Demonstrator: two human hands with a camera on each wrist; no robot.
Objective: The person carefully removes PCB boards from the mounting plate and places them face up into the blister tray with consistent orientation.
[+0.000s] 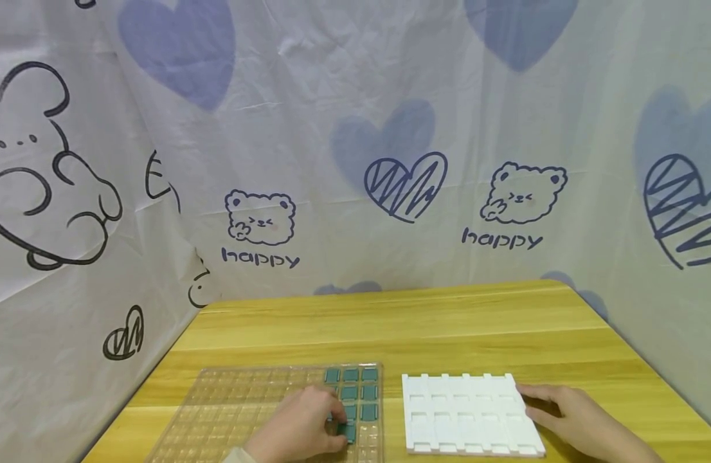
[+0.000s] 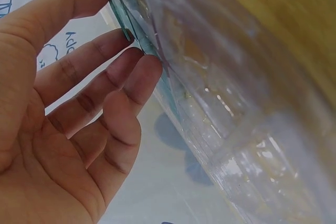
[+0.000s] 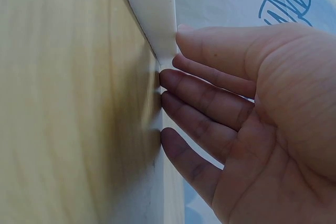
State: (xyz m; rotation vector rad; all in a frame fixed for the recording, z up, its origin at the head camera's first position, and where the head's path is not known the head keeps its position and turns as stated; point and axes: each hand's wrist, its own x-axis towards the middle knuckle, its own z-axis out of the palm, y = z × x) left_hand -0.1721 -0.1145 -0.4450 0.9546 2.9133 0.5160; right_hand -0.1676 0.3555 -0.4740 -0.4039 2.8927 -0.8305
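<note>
In the head view my left hand is over the right part of a clear plastic compartment tray. Its thumb and index finger pinch a small flat teal piece by its edges. In the left wrist view that teal piece stands tilted between the fingertips, while the other fingers rest near the tray. My right hand is beside a white slotted rack, with thumb and fingertips touching its right edge. The right wrist view shows relaxed, spread fingers at the tabletop and the rack's corner.
Several more teal pieces sit in the right-hand columns of the clear tray. Both the tray and the rack lie on a yellow wood table. A pale curtain printed with hearts and bears encloses the back and sides.
</note>
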